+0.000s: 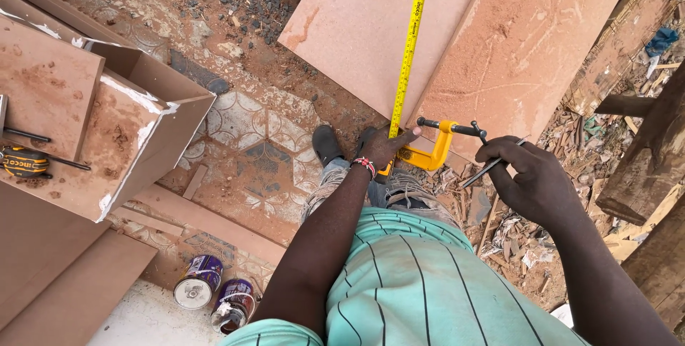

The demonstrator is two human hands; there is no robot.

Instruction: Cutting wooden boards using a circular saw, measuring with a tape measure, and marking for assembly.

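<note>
Seen from above, over a green striped shirt [421,282]. Left hand [385,148], beaded bracelet [364,165] at the wrist, pressing fingers together on the near end of a yellow tape measure [408,50], pinning it against the near edge of a reddish-brown board [471,32]. Tape blade running far up the board, along a seam between two panels. Right hand [531,178] just right of it, fingers closed in a pinch around a thin dark pencil [485,170] (tip aimed left toward the tape's end). Between the two hands, a yellow clamp [437,145] with a black screw bar, gripping the board's near edge. Below the board, two dark shoes [328,143] on patterned, dusty floor covering. At left, stacked boards and an open box frame [153,114], with a second tape measure [23,163] lying on top. Near left, two purple tins [214,290] on their sides. At right, wood scraps and rough timber [642,153].
</note>
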